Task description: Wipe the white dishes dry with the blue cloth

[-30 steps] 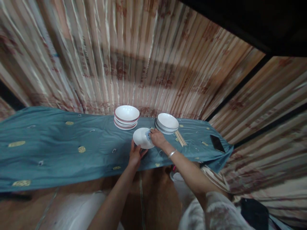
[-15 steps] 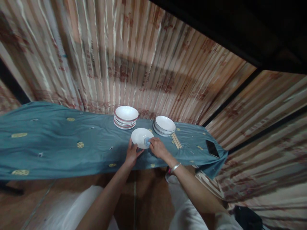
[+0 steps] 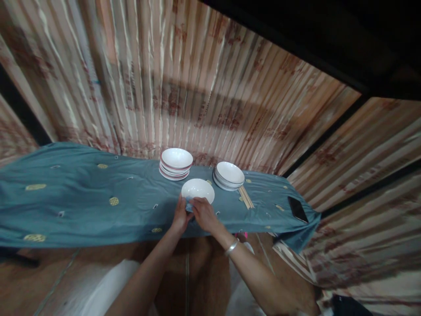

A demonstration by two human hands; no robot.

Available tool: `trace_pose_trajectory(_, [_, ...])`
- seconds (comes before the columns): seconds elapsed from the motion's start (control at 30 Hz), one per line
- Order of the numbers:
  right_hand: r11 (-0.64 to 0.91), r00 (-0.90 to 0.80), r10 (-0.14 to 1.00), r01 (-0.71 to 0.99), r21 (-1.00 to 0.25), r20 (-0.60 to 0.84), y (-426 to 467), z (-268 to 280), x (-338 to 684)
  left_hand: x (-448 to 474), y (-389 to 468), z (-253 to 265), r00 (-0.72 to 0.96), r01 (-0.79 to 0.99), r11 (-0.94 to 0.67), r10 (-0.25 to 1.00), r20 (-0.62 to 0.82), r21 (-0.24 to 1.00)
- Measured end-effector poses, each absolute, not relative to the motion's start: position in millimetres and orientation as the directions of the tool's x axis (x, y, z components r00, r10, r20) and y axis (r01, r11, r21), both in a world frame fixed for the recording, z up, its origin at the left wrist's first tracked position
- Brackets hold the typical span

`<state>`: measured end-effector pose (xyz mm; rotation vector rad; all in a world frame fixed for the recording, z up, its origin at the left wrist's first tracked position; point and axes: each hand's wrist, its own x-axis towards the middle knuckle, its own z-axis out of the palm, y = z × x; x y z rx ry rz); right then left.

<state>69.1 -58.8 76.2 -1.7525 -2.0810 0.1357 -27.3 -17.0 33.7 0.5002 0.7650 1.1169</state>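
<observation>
Left hand [image 3: 180,218] clamped on my white bowl [image 3: 197,188], and I've got the right hand [image 3: 204,214] pressing blue cloth [image 3: 188,205] at its rim!

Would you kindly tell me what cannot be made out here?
In the head view:
Blue cloth: full shape, covered by the right hand.
Left hand: some fingers, hidden by the held bowl.
Red-rimmed stack: insides below, hidden by the top bowl.
Curtain: lettering, too small and blurred.
Dark item: cut off by bottom edge.

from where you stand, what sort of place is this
Perhaps a curtained-off dining nook, though I can't be sure: pleated curtains behind, a teal tablecloth, and a stack of red-rimmed dishes on it.
</observation>
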Motion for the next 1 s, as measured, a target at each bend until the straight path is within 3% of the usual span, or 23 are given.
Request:
trace_pose_trajectory(0.23, [0.328,-0.265,0.934,0.902,-0.281,0.238,-28.9,80.4,56.7,-27.1,-9.3,34.9,0.242,-0.591,0.493,0.863,-0.442,0.638])
trace_pose_trajectory(0.6, [0.36,-0.297,0.923,0.889,-0.282,0.243,8.4,87.5,61.3,-33.1,-11.4,36.8,0.28,-0.551,0.477,0.879,-0.387,0.685])
trace_pose_trajectory(0.83, [0.378,-0.343,0.912,0.915,-0.138,0.223,32.8,79.1,77.3,-33.7,-11.6,35.4,0.281,-0.521,0.476,0.88,-0.384,0.709])
trace_pose_trajectory(1.0, [0.294,-0.289,0.942,0.956,-0.006,0.174,49.2,77.7,94.8,-34.2,-12.7,36.0,0.281,-0.505,0.459,0.888,-0.363,0.731])
